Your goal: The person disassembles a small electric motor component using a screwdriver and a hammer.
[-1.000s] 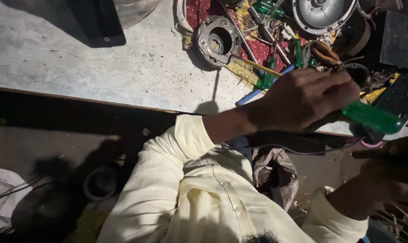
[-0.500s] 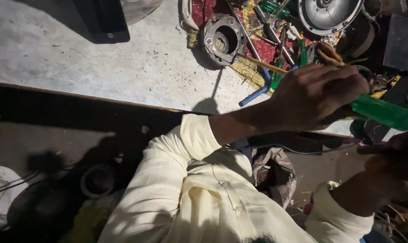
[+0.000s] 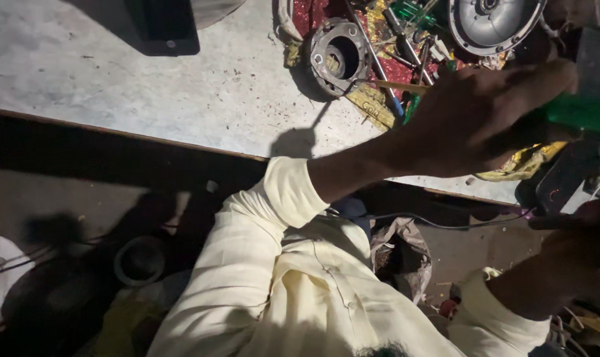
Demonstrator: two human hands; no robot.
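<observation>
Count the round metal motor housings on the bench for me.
2. A ring-shaped housing lies near the top middle, left of the clutter; a domed cover sits at the top edge, right of it. The left hand may hide others.

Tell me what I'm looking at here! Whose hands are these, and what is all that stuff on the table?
No machine here: a person wears a camera on their head, so the picture looks down over their cream shirt sleeve at their own hands. The left hand reaches over a grey workbench and grips a tool with a green handle. The right hand is low at the right edge, in shadow, so I cannot tell what it holds. On the bench lie a round metal ring part, a shiny round metal cover, and a jumble of screwdrivers and small bits. A black cable hangs along the bench edge.
</observation>
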